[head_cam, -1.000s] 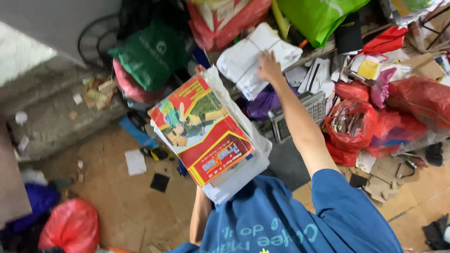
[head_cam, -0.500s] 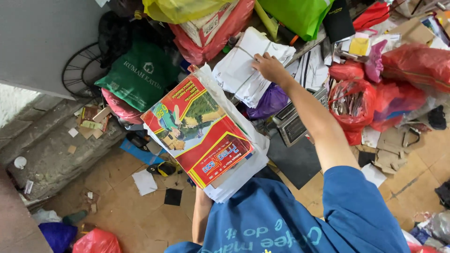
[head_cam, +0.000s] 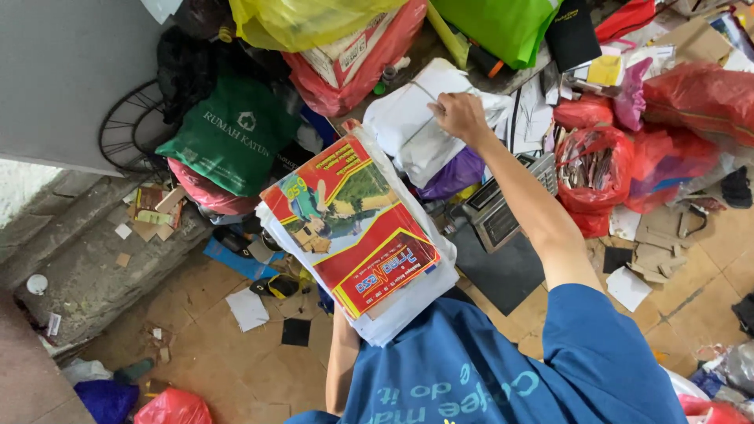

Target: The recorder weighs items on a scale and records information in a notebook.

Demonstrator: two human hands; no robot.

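Observation:
My right hand (head_cam: 459,118) reaches forward and is closed on the string around a white paper bundle (head_cam: 420,126) that lies on the heap. My left forearm (head_cam: 342,357) comes up under a stack of papers and booklets (head_cam: 353,232). It carries the stack against my blue shirt, and the hand itself is hidden beneath it. The top booklet has a red and yellow cover with a picture. White sheets stick out under it.
Red plastic bags (head_cam: 597,169) full of scraps lie to the right, beside a grey weighing scale (head_cam: 503,208). A green bag (head_cam: 232,137), a yellow bag (head_cam: 306,20) and a wheel (head_cam: 129,129) crowd the back left. Loose cards litter the tiled floor (head_cam: 236,369).
My right hand has gone from resting flat on the white bundle to a closed grip on its string. The stack on my left arm stays put; my view has tipped slightly.

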